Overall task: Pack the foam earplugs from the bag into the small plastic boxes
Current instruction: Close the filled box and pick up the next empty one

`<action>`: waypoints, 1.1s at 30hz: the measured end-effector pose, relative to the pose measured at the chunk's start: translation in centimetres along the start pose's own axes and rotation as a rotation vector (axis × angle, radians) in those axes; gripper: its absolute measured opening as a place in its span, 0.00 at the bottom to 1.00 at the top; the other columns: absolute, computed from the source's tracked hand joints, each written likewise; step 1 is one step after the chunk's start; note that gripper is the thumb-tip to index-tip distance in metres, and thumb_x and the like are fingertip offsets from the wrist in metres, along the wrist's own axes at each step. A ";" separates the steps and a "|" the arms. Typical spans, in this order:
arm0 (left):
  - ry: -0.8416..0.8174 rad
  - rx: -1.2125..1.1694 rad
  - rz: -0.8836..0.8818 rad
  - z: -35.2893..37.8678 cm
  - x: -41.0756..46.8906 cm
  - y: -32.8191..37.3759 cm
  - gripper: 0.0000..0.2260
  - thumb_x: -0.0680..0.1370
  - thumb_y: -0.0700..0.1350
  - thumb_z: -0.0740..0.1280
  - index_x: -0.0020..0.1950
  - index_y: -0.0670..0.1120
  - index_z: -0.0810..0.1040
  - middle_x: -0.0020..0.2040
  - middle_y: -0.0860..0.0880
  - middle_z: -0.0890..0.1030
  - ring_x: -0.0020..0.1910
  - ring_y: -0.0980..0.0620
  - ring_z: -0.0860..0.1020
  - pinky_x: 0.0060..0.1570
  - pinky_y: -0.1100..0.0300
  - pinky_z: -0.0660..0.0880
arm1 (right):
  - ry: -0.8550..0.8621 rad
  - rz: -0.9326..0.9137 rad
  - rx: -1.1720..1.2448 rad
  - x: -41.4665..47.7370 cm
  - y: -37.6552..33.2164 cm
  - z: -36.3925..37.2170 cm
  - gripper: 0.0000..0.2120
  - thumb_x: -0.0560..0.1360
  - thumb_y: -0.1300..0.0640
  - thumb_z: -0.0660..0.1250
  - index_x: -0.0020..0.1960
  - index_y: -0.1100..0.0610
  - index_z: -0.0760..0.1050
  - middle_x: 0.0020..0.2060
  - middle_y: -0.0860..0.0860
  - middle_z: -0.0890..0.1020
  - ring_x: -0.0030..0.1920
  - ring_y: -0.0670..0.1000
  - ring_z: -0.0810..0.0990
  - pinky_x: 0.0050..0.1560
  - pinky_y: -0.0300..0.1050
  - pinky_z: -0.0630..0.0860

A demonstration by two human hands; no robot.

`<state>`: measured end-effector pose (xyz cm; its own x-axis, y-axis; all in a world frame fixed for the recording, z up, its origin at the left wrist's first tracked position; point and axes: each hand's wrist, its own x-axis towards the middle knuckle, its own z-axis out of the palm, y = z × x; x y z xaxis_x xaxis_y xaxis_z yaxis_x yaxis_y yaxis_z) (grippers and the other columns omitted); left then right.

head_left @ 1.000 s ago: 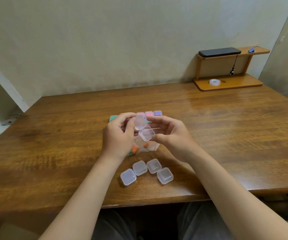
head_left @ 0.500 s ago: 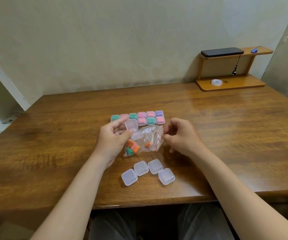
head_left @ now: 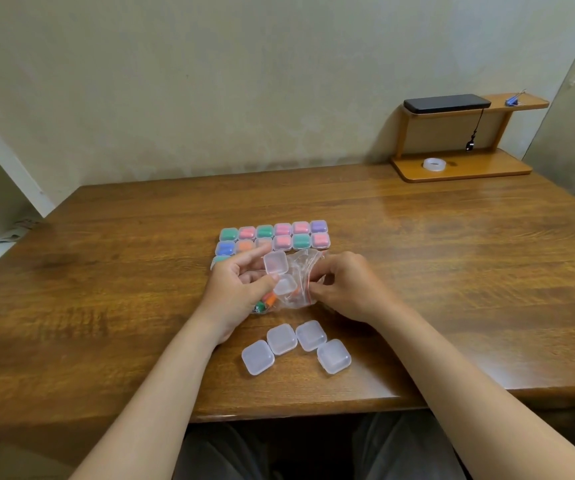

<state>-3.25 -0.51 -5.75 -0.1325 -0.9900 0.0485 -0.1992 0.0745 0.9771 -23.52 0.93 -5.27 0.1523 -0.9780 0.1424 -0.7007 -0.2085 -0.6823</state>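
Rows of filled boxes [head_left: 275, 235], showing green, pink, orange, blue or purple through clear plastic, lie on the wooden worktop [head_left: 452, 271] just beyond the hands, and the left hand [head_left: 236, 289] covers the near left corner of that block. Four empty boxes [head_left: 296, 346], lids closed, sit in a loose cluster near the front edge between the forearms. At the far right corner a wooden shelf [head_left: 459, 169] carries a roll of tape [head_left: 434, 164] on its base and a black slab [head_left: 447, 102] and blue clips [head_left: 514, 99] on top, with a cord [head_left: 473, 138] hanging down. The left hand grips the open box [head_left: 275, 264] between thumb and fingers, lid raised, right over the bag [head_left: 301, 271], which lies crumpled on the worktop between the hands. The right hand [head_left: 346, 289] pinches the bag's red-striped mouth; half a second ago its curled fingers sat just beside the bag, and a second ago both hands held the box together above it. The earplugs [head_left: 268, 302] show only as orange and green bits in the bag under the left palm; their number cannot be made out, nor whether the open box holds anything.
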 end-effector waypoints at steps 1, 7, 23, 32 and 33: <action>-0.005 0.002 0.008 0.0 0.0 -0.1 0.25 0.76 0.35 0.73 0.71 0.48 0.76 0.63 0.50 0.81 0.57 0.54 0.83 0.56 0.51 0.82 | -0.002 -0.012 -0.015 0.1 0.0 0.1 0.04 0.73 0.60 0.73 0.41 0.53 0.85 0.32 0.40 0.79 0.32 0.36 0.77 0.36 0.38 0.74; -0.019 -0.035 0.047 0.2 -0.3 -0.5 0.24 0.76 0.33 0.72 0.71 0.47 0.76 0.63 0.55 0.81 0.58 0.57 0.82 0.51 0.62 0.81 | -0.002 -0.050 -0.081 0.5 0.5 0.7 0.02 0.71 0.56 0.73 0.40 0.51 0.84 0.37 0.43 0.81 0.38 0.43 0.78 0.42 0.48 0.80; -0.027 -0.078 0.068 0.2 -0.4 -1.3 0.25 0.77 0.33 0.71 0.72 0.47 0.75 0.62 0.55 0.81 0.59 0.57 0.81 0.53 0.62 0.80 | -0.030 -0.052 -0.006 0.9 1.2 1.0 0.03 0.71 0.56 0.73 0.44 0.50 0.85 0.39 0.44 0.82 0.38 0.43 0.78 0.42 0.51 0.80; -0.037 -0.082 0.063 0.1 -0.3 -1.5 0.25 0.77 0.33 0.71 0.72 0.48 0.75 0.63 0.54 0.81 0.61 0.56 0.81 0.59 0.56 0.80 | -0.019 -0.040 0.026 0.7 1.2 0.8 0.06 0.73 0.60 0.71 0.45 0.52 0.85 0.37 0.41 0.80 0.35 0.41 0.77 0.38 0.36 0.71; -0.037 -0.086 0.063 0.1 -0.3 -1.5 0.25 0.77 0.33 0.71 0.72 0.47 0.75 0.63 0.54 0.81 0.61 0.56 0.81 0.59 0.56 0.80 | -0.019 -0.036 0.033 0.7 1.2 0.8 0.06 0.74 0.60 0.71 0.45 0.52 0.85 0.38 0.42 0.81 0.36 0.41 0.77 0.39 0.38 0.73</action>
<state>-3.03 -0.34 -7.27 -0.1784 -0.9784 0.1045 -0.1052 0.1245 0.9866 -23.69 0.04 -6.56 0.1905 -0.9696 0.1534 -0.6713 -0.2427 -0.7004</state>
